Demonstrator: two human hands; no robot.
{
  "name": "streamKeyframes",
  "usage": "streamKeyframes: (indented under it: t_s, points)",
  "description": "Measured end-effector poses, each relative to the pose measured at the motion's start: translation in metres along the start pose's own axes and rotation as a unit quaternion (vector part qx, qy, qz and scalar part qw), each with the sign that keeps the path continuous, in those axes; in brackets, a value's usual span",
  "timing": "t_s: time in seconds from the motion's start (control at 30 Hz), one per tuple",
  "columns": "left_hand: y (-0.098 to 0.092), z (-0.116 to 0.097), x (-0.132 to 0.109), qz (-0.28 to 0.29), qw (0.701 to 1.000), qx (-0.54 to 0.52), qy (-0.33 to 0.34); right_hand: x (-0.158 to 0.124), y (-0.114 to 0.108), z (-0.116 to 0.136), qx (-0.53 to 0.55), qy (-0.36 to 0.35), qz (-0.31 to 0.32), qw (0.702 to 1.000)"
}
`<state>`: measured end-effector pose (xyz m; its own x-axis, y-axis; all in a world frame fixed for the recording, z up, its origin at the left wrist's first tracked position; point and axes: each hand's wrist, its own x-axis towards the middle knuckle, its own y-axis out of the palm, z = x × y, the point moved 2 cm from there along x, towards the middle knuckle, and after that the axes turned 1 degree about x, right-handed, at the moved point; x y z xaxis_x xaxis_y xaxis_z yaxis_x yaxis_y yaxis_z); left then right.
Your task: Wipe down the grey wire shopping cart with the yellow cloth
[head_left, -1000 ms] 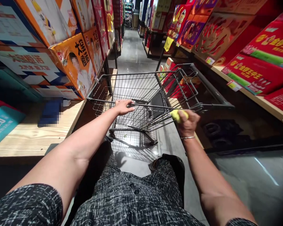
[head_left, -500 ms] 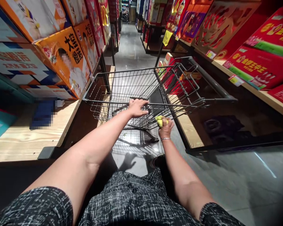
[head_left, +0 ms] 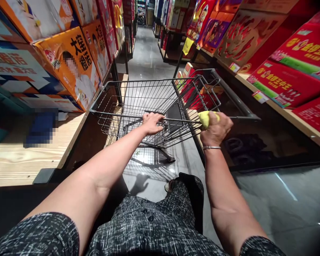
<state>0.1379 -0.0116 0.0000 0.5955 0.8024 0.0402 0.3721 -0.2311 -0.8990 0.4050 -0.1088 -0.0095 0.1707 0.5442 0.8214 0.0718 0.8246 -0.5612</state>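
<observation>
A black wire shopping cart (head_left: 149, 96) stands in the aisle in front of me, and I see nothing in its basket. My left hand (head_left: 152, 122) grips the cart's near top wire rim with curled fingers. My right hand (head_left: 216, 129) is closed on a crumpled yellow cloth (head_left: 206, 118), pressed against the right end of the same rim, beside the cart's black handle bar (head_left: 229, 96). A thin bracelet circles my right wrist.
A wooden shelf (head_left: 21, 156) on the left carries orange and blue gift boxes (head_left: 69, 64). On the right, a wooden shelf (head_left: 304, 124) holds red gift boxes (head_left: 280, 81). The glossy grey floor (head_left: 149, 53) runs ahead between further racks. My patterned trousers fill the bottom.
My right hand with the yellow cloth rose from the basket's lower wires up to the right end of the top rim. My left hand kept its grip on the rim.
</observation>
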Motion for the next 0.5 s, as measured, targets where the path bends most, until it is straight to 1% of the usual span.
streamKeyframes:
  t_s: [0.07, 0.13, 0.2, 0.23, 0.27, 0.3, 0.33, 0.37, 0.43, 0.5]
  points:
    - [0.001, -0.001, 0.000, 0.001, 1.000, -0.002, -0.002, -0.002, 0.006, 0.018, -0.002, -0.002, 0.072, 0.997]
    - [0.001, -0.003, 0.000, 0.000, 1.000, -0.003, -0.002, -0.008, 0.012, 0.048, 0.041, -0.032, 0.129, 0.990]
    - [0.001, -0.004, -0.001, -0.008, 1.000, -0.002, 0.000, -0.009, 0.013, 0.075, 0.111, -0.101, 0.175, 0.973]
    - [0.001, -0.004, -0.001, -0.011, 1.000, -0.001, 0.000, -0.006, 0.011, 0.084, 0.139, -0.139, 0.189, 0.962]
    - [0.000, -0.004, -0.001, -0.013, 1.000, -0.001, -0.001, -0.001, 0.007, 0.087, 0.154, -0.170, 0.194, 0.954]
    - [0.000, -0.003, -0.001, -0.012, 1.000, -0.003, -0.002, 0.006, 0.002, 0.084, 0.155, -0.192, 0.190, 0.950]
    - [-0.001, -0.002, 0.000, -0.011, 1.000, -0.006, -0.001, 0.013, -0.003, 0.075, 0.141, -0.202, 0.179, 0.952]
    - [-0.001, -0.002, 0.000, -0.009, 1.000, -0.009, 0.000, 0.020, -0.008, 0.060, 0.116, -0.204, 0.165, 0.958]
    - [-0.001, 0.000, 0.000, -0.010, 1.000, -0.016, 0.005, 0.029, -0.015, 0.020, 0.059, -0.202, 0.149, 0.966]
    - [0.000, 0.001, 0.001, -0.016, 1.000, -0.019, 0.011, 0.030, -0.021, -0.025, 0.021, -0.212, 0.151, 0.965]
